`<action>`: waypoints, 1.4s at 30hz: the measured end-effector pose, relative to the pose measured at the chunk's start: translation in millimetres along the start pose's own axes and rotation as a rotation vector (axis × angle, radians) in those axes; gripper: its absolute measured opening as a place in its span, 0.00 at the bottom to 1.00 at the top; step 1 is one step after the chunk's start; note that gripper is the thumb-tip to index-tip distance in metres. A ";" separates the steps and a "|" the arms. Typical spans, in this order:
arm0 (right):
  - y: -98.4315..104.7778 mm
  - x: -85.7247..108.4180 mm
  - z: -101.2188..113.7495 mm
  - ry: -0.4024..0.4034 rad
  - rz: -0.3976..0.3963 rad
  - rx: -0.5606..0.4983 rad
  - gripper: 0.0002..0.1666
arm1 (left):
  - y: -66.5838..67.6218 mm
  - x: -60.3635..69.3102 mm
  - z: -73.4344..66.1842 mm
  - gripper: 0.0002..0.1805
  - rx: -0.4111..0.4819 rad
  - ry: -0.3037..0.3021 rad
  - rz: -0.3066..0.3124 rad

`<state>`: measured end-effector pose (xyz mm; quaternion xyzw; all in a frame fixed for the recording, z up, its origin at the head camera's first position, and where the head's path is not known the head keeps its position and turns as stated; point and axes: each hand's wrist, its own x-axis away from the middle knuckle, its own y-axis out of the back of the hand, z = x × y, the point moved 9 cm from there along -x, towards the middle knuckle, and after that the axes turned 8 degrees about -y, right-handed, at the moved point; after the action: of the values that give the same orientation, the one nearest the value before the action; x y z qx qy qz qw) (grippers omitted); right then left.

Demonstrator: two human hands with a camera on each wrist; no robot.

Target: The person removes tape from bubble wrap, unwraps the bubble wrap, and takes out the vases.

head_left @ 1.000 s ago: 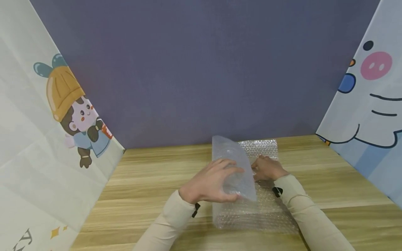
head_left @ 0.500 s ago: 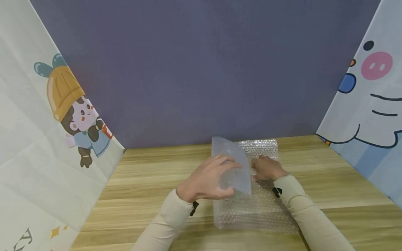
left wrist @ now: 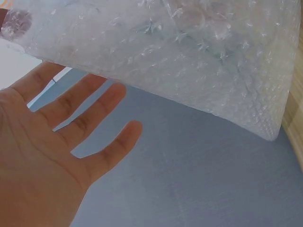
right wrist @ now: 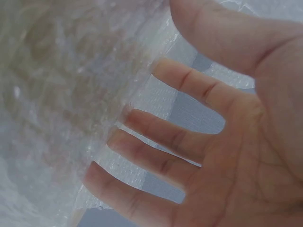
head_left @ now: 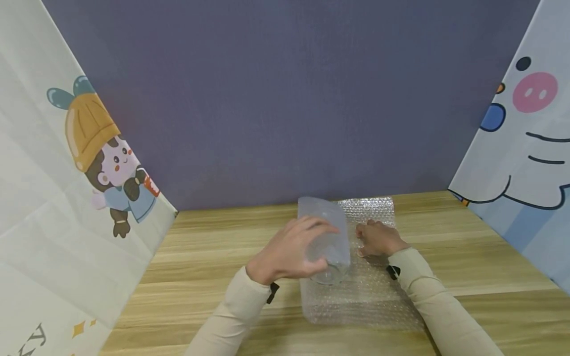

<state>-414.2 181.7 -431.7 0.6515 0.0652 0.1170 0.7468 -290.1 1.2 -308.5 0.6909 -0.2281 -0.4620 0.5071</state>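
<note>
A sheet of bubble wrap point(head_left: 369, 306) lies on the table, with its left part curved up and over. Under that raised part shows the rounded end of a clear, glass-like object point(head_left: 329, 277); the rest is hidden. My left hand point(head_left: 289, 249) reaches over the raised part from the left, thumb and fingers spread wide against it. In the left wrist view its fingers point(left wrist: 102, 118) are extended along the wrap's edge. On the right, my right hand point(head_left: 380, 240) rests at the wrap beside the fold. The right wrist view shows its fingers point(right wrist: 161, 137) nearly straight, tips touching the film.
The wood-grain table point(head_left: 213, 257) extends on both sides of the wrap. Behind it stands a dark blue-grey panel point(head_left: 285, 99), close to the wrap's far edge. Side panels with cartoon prints point(head_left: 102, 133) border the table at left and right.
My left hand has shifted slightly left and away from me. The wrap's raised edge has moved left with it, uncovering the clear object's rounded end. The right hand has barely moved.
</note>
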 end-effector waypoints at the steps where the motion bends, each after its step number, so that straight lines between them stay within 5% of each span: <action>1: 0.2 0.2 0.0 -0.001 0.002 -0.002 0.27 | 0.2 0.1 0.4 0.33 -0.001 0.004 0.002; 20: -2.3 -0.4 -2.7 -0.010 0.004 -0.026 0.26 | 14.8 0.2 -0.1 0.29 -0.070 -0.032 -0.120; 42: 0.1 2.9 -2.1 -0.003 0.000 -0.026 0.26 | 20.0 2.4 6.3 0.33 -0.026 0.005 -0.124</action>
<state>-411.9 184.5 -431.7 0.6417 0.0627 0.1168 0.7554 -291.3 -11.5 -291.6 0.6983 -0.1777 -0.4936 0.4870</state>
